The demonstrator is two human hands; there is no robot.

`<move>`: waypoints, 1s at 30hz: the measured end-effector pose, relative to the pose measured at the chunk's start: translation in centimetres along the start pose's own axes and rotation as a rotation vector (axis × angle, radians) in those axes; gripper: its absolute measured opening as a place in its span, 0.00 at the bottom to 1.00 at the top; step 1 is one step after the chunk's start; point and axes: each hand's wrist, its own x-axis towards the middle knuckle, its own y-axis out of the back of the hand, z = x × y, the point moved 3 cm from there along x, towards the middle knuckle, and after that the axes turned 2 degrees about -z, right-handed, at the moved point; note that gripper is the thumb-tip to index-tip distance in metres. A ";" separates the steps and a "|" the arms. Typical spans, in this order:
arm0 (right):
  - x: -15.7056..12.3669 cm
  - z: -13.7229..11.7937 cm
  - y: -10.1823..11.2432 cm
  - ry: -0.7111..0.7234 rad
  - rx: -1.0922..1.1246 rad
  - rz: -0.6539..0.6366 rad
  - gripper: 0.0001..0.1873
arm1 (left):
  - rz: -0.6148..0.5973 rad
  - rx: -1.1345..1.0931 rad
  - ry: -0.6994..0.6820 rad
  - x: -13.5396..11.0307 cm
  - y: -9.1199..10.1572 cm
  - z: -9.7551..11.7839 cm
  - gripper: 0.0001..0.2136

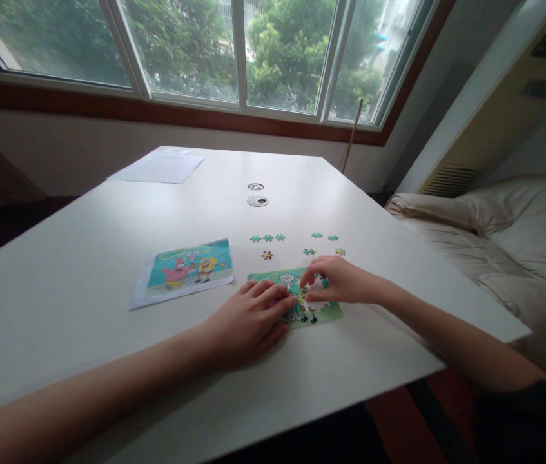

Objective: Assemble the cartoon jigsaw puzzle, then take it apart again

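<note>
We find the puzzle (296,314) by the desk's (108,258) near edge, incomplete. The left hand (253,312) lies over its left side, fingers loosely spread; the right hand (338,281) curls at the gap on its right; whether it pinches anything, we cannot tell. In our judgement, uneven pressure could shift it, or a knuckle scatter the loose pieces (267,238). We see no containers.

Teal and Yellow on White

The puzzle (295,317) bears a cartoon print in teal, green and yellow. The white-edged printed sheet (190,266) shows a pink figure and a yellow one against teal. Loose pieces (267,238) are mostly teal-green, the table (84,283) white, the sofa (524,216) cream.
</note>
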 end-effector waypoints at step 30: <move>-2.2 12.1 4.8 -0.398 0.021 -0.072 0.19 | -0.006 -0.025 0.020 0.1 0.4 -0.1 0.17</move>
